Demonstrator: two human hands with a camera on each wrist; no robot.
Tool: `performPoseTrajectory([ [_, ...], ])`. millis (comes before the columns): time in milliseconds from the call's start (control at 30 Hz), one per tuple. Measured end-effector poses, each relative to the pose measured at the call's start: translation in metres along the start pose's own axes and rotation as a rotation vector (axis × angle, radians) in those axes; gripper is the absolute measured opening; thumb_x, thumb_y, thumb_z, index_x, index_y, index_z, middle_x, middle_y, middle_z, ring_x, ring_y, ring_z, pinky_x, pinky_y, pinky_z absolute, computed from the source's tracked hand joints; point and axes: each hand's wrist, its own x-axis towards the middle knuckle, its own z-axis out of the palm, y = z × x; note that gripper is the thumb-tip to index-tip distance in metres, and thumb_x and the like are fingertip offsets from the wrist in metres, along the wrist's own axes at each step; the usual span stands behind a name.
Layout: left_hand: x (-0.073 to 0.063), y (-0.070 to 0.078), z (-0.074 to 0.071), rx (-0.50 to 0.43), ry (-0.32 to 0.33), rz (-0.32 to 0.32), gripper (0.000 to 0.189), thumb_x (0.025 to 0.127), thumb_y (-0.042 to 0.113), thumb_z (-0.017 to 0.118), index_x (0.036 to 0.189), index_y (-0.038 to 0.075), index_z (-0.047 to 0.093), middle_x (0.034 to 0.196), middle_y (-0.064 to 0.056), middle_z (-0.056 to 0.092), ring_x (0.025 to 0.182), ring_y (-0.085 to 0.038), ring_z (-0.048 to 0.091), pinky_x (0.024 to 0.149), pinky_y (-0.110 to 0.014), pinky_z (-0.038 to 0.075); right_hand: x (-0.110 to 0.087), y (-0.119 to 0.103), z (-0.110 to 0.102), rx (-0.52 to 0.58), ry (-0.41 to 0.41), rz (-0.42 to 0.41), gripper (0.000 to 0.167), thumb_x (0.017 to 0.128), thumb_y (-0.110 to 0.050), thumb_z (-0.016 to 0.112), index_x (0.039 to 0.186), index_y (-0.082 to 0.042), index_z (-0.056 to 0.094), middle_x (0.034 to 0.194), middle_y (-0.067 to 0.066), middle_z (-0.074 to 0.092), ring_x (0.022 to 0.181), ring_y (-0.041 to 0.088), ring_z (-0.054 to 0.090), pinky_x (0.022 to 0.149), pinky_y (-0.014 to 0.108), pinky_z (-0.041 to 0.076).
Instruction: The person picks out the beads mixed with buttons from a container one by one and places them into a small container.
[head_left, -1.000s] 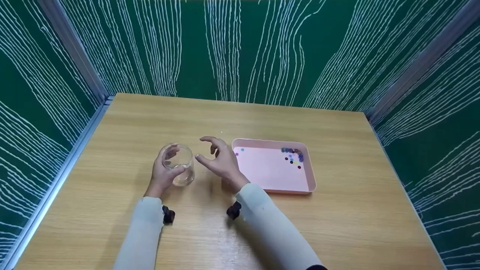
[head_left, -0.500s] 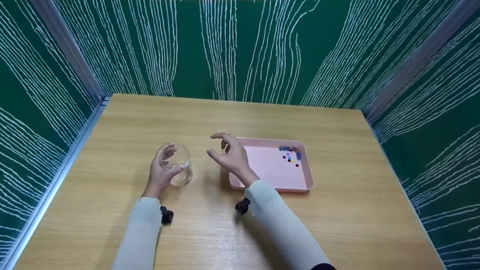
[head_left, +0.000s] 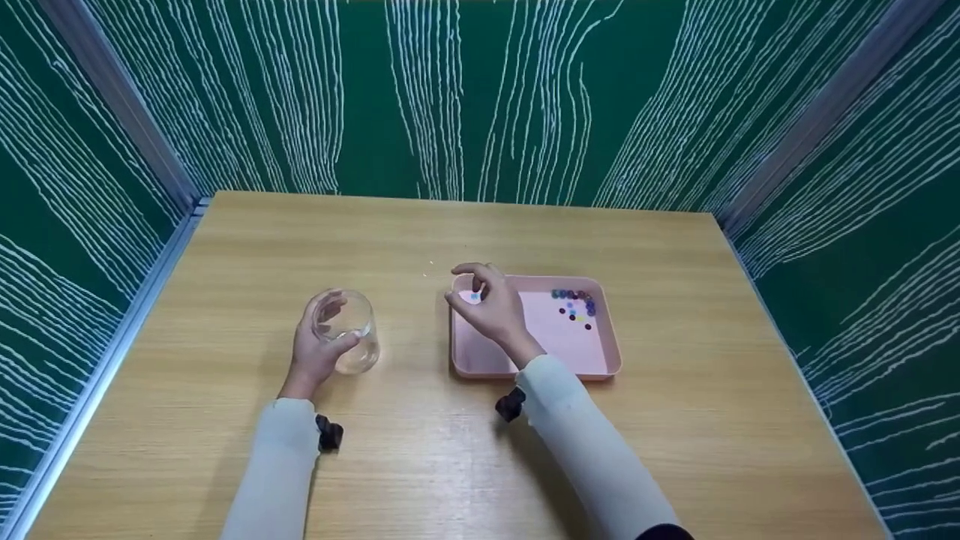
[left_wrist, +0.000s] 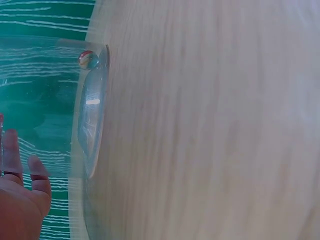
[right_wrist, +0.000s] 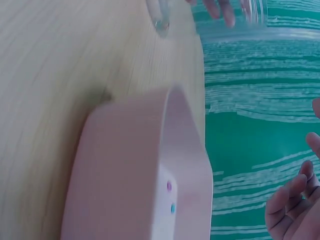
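Grips the glass (head_left: 360, 352) from the side with the left hand (head_left: 317, 351), left of the tray (head_left: 480, 356), with a marble (left_wrist: 88, 60) at the bottom inside. Holds the right hand (head_left: 493, 309) empty over the tray's left part, with thumb and forefinger spread, farther from the glass than a second ago.

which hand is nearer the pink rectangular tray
Right. The right hand is above the left end of the pink rectangular tray; the left hand is off to the tray's left, gripping a clear cylindrical jar.
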Motion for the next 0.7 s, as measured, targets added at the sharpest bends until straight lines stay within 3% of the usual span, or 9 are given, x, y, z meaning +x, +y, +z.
performPoseTrajectory([
  [200, 0.002, -0.008, 0.000, 0.000, 0.001, 0.007, 0.072, 0.074, 0.003, 0.072, 0.139, 0.006, 0.042, 0.138, -0.017, 0.049, 0.132, -0.037, 0.038, 0.106, -0.054, 0.023, -0.001, 0.012, -0.015, -0.022, 0.034, 0.023, 0.034, 0.080, -0.035, 0.074, 0.112, -0.025, 0.068, 0.088, 0.009, 0.056, 0.079, 0.028, 0.052, 0.062, 0.030, 0.041],
  [333, -0.003, 0.006, 0.000, -0.002, -0.010, -0.001, 0.072, 0.075, 0.003, 0.072, 0.139, 0.003, 0.041, 0.137, -0.019, 0.049, 0.132, -0.039, 0.038, 0.106, -0.056, 0.023, -0.002, 0.016, -0.020, -0.025, 0.052, 0.043, 0.035, 0.080, -0.036, 0.074, 0.112, -0.024, 0.068, 0.087, 0.006, 0.056, 0.078, 0.026, 0.052, 0.062, 0.030, 0.041],
  [467, -0.009, 0.022, 0.003, 0.006, -0.008, 0.003, 0.071, 0.075, 0.004, 0.071, 0.139, 0.000, 0.040, 0.137, -0.022, 0.048, 0.131, -0.040, 0.038, 0.105, -0.057, 0.022, -0.002, 0.021, -0.025, -0.024, 0.054, 0.047, 0.037, 0.081, -0.036, 0.073, 0.114, -0.020, 0.068, 0.089, 0.012, 0.058, 0.079, 0.030, 0.054, 0.063, 0.030, 0.040],
  [567, -0.010, 0.025, 0.005, 0.017, -0.005, -0.007, 0.070, 0.075, 0.003, 0.070, 0.139, 0.000, 0.040, 0.138, -0.023, 0.046, 0.132, -0.041, 0.037, 0.105, -0.057, 0.021, -0.002, 0.024, -0.028, -0.030, 0.056, 0.041, 0.038, 0.080, -0.038, 0.073, 0.113, -0.019, 0.068, 0.090, 0.017, 0.059, 0.078, 0.030, 0.054, 0.063, 0.031, 0.040],
  [700, -0.010, 0.025, 0.005, 0.004, -0.013, -0.030, 0.071, 0.076, 0.002, 0.069, 0.140, 0.001, 0.039, 0.140, -0.021, 0.045, 0.133, -0.043, 0.034, 0.107, -0.058, 0.020, -0.003, 0.028, -0.034, -0.048, 0.072, 0.031, 0.037, 0.080, -0.039, 0.073, 0.111, -0.019, 0.069, 0.085, 0.013, 0.058, 0.072, 0.022, 0.051, 0.062, 0.029, 0.039],
])
